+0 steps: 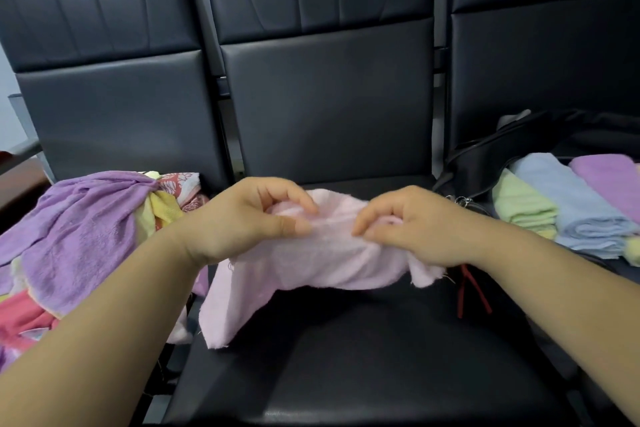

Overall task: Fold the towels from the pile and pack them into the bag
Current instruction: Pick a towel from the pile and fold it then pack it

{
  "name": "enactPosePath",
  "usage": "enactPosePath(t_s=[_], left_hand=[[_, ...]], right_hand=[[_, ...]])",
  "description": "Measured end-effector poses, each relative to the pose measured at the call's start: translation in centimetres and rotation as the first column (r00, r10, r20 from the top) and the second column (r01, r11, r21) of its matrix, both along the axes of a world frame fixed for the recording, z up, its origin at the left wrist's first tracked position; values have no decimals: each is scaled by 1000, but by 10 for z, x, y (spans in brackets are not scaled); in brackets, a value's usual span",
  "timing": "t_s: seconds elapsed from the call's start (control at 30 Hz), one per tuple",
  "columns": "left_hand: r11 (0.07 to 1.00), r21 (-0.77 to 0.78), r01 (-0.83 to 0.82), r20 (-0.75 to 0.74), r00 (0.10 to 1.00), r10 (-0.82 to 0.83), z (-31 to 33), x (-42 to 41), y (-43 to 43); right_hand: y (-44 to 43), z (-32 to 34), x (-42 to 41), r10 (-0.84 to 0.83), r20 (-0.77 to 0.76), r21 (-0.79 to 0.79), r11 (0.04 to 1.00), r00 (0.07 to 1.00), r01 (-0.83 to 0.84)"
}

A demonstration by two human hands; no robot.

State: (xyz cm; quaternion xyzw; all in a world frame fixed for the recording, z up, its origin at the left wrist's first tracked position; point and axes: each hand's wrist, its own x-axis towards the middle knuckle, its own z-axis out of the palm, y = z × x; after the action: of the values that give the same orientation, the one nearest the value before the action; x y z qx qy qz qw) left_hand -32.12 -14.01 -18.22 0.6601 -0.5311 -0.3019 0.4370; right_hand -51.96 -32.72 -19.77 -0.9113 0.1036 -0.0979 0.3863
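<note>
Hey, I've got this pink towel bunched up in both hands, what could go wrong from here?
The pink towel is bunched between the left hand and right hand, so a fold started now may come out crooked. Its loose corner hangs close to the pile and could drag a towel off.

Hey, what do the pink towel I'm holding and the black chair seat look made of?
Pink towel: probably soft terry or fleece-like cloth, matte, with fuzzy nap and frayed edge threads. Black chair seat: smooth leather or faux leather, slightly glossy, reflecting light; which one cannot be told.
</note>
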Motion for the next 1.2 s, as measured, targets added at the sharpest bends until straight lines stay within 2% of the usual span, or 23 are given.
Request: enactPosePath(t_s=[0.1,0.2,0.23,0.27,0.37,0.43,0.5,0.57,0.67,0.73,0.8,0.9,1.0,1.03,1.1,1.2], left_hand=[[985,163,56,201,976,-88,2,1,2],[993,96,-70,210,976,48,0,1,1],[988,72,-140,182,975,125,-1,2,1],[978,45,-205,141,970,197,-2,3,0],[954,-55,-295,57,953,298,-6,-1,-4],[951,-109,-291,109,947,302,-5,-8,-6],[965,-119,-236,175,951,254,-2,-9,-5],[992,-59,-111,129,985,118,2,-5,0],[995,89,32,93,995,-40,2,2,4],[995,101,25,196,980,-45,3,2,3],[996,29,-80,272,960,69,5,-1,0],[955,-59,-291,145,944,296,3,-4,-4],[916,-119,-383,96,914,395,1,-9,-8],[920,-136,-367,105,918,382,3,-11,-8],[959,-136,-248,108,959,263,7,-15,-6],[1000,20,3,101,995,-5,11,-7,3]], right_hand=[[-8,-1,1,-175,138,235,962,975,139],[0,-2,3,-172,197,435,898,965,71],[5,0,1,-125,206,424,905,971,26],[7,3,-2,-53,198,348,937,979,-19],[10,4,-5,118,-52,1,993,992,-118],[12,1,-5,112,-206,-76,989,972,-130],[9,-2,-1,56,-141,-104,992,988,-71],[0,-2,1,-17,10,-39,999,1000,17],[-7,-1,1,-139,118,205,972,983,113],[-3,-3,4,-179,174,349,931,968,110],[5,-3,5,-185,223,429,900,957,74],[13,1,2,-55,191,342,940,980,-14],[13,-3,3,120,-38,39,992,992,-118],[13,-4,4,132,-98,-16,991,986,-134],[10,-3,5,113,-102,-41,992,988,-117],[1,3,3,-7,45,112,994,999,2]])
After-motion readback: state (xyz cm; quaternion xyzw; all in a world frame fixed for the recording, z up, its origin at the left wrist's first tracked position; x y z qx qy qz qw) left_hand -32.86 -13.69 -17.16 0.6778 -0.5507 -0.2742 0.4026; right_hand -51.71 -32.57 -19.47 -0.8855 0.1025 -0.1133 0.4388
